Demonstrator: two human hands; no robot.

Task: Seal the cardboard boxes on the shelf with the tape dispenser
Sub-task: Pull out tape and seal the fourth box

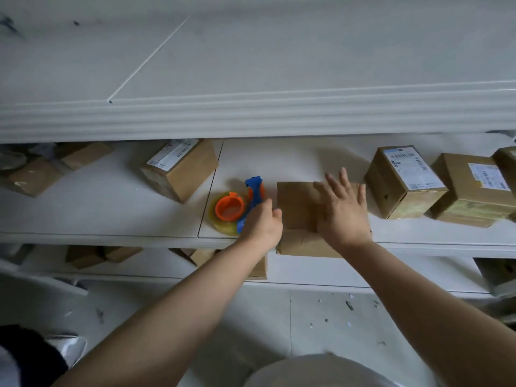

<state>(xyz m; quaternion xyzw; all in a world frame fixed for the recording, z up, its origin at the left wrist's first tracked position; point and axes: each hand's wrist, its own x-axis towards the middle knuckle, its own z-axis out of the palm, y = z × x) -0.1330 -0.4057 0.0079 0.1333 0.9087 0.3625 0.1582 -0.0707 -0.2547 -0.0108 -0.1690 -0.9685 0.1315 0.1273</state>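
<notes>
the middle shelf carries everything in play. a plain cardboard box sits at the shelf's front edge, a little right of its middle, its near face hanging slightly past the edge. the right hand lies flat on top of this box, fingers straight and spread, pressing down on the lid and gripping nothing.

just left of the box, near the front edge, lies the tape dispenser: an orange core inside a yellowish roll of tape, with a blue frame rising behind it. the left hand is clenched round the dispenser's blue handle, knuckles up, thumb close to the box's left side. the dispenser rests on the shelf.

further left, nearer the back edge, stands a labelled box turned at an angle, and a blurred cluster of brown boxes fills the far left end. to the right of the pressed box stand two taped boxes with labels, touching each other, and part of another box shows at the right end.

the upper shelf is bare white board. the lower shelf holds more brown boxes. below is a pale tiled floor speckled with small scraps.
</notes>
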